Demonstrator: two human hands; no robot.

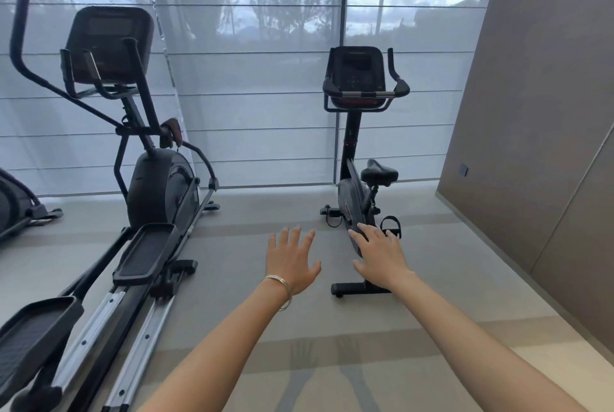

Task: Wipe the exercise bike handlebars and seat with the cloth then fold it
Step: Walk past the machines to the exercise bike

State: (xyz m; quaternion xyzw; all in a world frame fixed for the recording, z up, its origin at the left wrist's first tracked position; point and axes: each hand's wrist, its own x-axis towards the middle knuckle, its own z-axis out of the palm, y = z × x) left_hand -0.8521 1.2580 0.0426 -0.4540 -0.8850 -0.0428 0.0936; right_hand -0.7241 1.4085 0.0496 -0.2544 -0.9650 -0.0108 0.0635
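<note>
A black exercise bike [352, 199] stands ahead at the right, facing the window. Its handlebars [365, 94] curve around a dark console, and its black seat [379, 173] sits lower, behind the post. My left hand [289, 259] and my right hand [380, 257] are both stretched out in front of me with fingers spread, holding nothing. They are held in the air, well short of the bike. A silver bangle sits on my left wrist. No cloth is in view.
A large elliptical trainer [143, 185] stands at the left with its long rails running toward me. Part of another machine [16, 209] shows at the far left edge. A brown wall [531, 146] closes the right side. Sheer blinds cover the window behind.
</note>
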